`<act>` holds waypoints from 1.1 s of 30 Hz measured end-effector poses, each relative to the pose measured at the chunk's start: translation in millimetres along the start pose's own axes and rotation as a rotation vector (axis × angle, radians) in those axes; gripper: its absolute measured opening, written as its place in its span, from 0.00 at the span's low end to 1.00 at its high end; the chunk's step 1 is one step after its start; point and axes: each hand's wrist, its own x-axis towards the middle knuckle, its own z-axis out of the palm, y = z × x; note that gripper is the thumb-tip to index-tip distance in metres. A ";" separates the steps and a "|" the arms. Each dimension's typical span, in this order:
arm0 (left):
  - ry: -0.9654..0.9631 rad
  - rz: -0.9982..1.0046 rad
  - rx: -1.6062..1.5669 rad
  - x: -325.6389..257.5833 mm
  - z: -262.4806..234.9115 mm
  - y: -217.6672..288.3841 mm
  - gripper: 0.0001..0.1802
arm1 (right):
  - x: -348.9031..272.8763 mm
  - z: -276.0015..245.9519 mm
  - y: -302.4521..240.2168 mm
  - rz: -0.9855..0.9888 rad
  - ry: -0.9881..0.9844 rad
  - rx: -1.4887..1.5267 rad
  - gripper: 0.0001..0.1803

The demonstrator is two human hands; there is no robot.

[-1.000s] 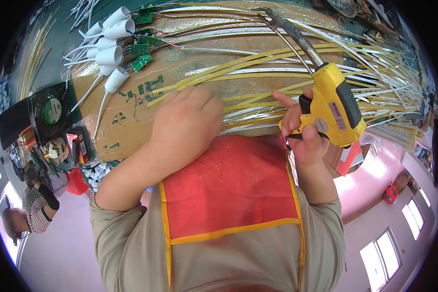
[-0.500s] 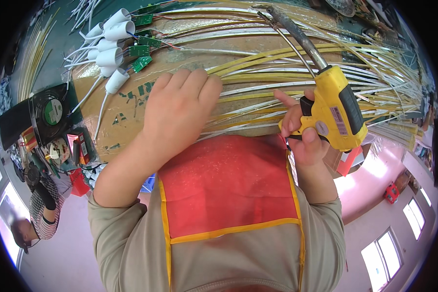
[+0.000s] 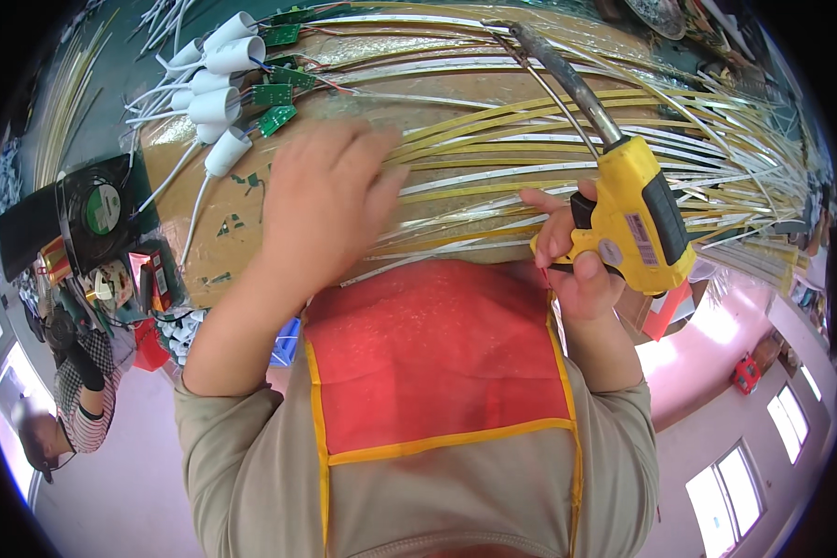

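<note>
My right hand (image 3: 575, 265) is closed round the handle of a yellow and black soldering gun (image 3: 644, 228), whose long metal tip and thin feed tube point up over the bench. Blurred by motion, my left hand (image 3: 321, 195) hovers over the board near the ends of white and yellow LED strips (image 3: 474, 153); whether its fingers hold anything is not visible. To its upper left, white lamp sockets (image 3: 225, 153) with trailing white wires lie beside small green circuit boards (image 3: 272, 95), some wired to strips.
A black fan (image 3: 100, 209) stands at the left edge of the bench, with small boxes (image 3: 149, 277) near it. More strips (image 3: 70, 121) lie at the far left. Another person (image 3: 84, 400) is at the lower left. A metal dish (image 3: 658, 17) sits at the far right.
My left hand has shifted slightly left and toward me, its fingers turning. The soldering gun has dipped a little and moved slightly left in my right hand.
</note>
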 end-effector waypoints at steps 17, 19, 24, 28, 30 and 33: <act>-0.320 -0.092 -0.075 25.4 -3.1 0.0 0.09 | -3.7 -4.0 -1.8 -0.008 0.041 -0.017 0.37; -0.325 -0.080 -0.061 26.3 -2.3 1.8 0.08 | -3.9 -4.2 -2.4 0.001 0.044 -0.014 0.37; -0.313 -0.090 -0.092 27.8 -1.3 3.7 0.07 | -4.7 -5.7 -3.1 0.003 0.044 -0.004 0.37; -0.361 -0.051 -0.055 25.9 -1.1 5.0 0.06 | -4.2 -5.1 -5.6 -0.011 0.051 -0.007 0.37; -0.315 -0.012 -0.056 25.0 -0.4 5.7 0.05 | -4.1 -4.6 -6.1 -0.014 0.059 -0.015 0.37; -0.276 -0.006 -0.053 21.3 1.1 8.7 0.04 | -3.5 -3.9 -7.1 -0.019 0.068 -0.019 0.37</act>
